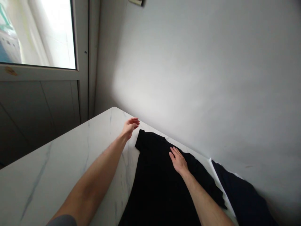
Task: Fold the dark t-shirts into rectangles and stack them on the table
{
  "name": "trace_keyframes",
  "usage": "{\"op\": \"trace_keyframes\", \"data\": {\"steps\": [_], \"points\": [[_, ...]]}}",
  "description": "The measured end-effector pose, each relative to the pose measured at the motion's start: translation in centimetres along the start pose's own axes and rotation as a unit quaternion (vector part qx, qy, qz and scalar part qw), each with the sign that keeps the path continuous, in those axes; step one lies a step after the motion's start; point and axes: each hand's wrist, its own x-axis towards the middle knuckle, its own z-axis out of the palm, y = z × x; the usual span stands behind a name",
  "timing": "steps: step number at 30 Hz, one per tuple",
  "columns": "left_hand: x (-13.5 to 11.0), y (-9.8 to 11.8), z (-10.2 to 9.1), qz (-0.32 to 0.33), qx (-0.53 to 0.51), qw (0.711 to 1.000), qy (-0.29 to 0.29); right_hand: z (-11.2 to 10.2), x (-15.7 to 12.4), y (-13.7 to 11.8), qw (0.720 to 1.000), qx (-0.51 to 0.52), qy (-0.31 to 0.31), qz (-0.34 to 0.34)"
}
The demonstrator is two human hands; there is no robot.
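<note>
A black garment [157, 185] lies spread flat on a white marbled table [61, 166], its top edge toward the wall. My right hand [178, 160] rests flat on the garment near its upper part, fingers stretched out and together. My left hand [130, 126] hovers just beyond the garment's top left corner, above the bare tabletop, fingers loosely curled and apart, holding nothing.
A second dark garment [242, 194] lies at the right against the grey wall [199, 78], past a white strip. A door with a frosted glass pane [39, 31] stands at the left beyond the table's rounded far corner.
</note>
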Motion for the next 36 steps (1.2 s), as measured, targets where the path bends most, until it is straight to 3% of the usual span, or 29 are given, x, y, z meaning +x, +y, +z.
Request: {"op": "trace_keyframes", "data": {"steps": [5, 10, 17, 22, 26, 30, 33, 36], "points": [[-0.5, -1.5, 0.3, 0.008, 0.185, 0.982, -0.026, 0.0, 0.0, 0.1, 1.000, -0.009, 0.006, -0.011], [-1.3, -2.4, 1.6, 0.027, 0.293, 0.955, -0.035, -0.3, -0.1, -0.2, 1.000, -0.019, 0.003, -0.009], [-0.9, -1.8, 2.2, 0.008, 0.317, 0.948, -0.037, -0.3, 0.2, -0.2, 1.000, -0.010, 0.000, 0.000], [-1.0, -1.4, 1.8, 0.002, 0.323, 0.946, -0.030, -2.8, 2.6, 0.2, 0.998, 0.045, -0.052, 0.013], [-1.0, -1.3, 1.9, 0.006, 0.332, 0.943, -0.027, -4.3, 5.0, -2.5, 0.999, 0.002, 0.003, -0.051], [-0.9, -1.4, 2.1, 0.033, 0.338, 0.939, -0.048, -2.4, 6.8, -7.0, 0.991, -0.006, -0.011, -0.134], [-0.8, -1.5, 1.9, 0.047, 0.332, 0.940, -0.056, -0.2, 7.4, -8.8, 0.992, -0.021, -0.035, -0.120], [-0.7, -1.7, 1.5, 0.061, 0.343, 0.937, -0.036, 1.0, 7.4, -9.0, 0.994, -0.044, -0.052, -0.091]]}}
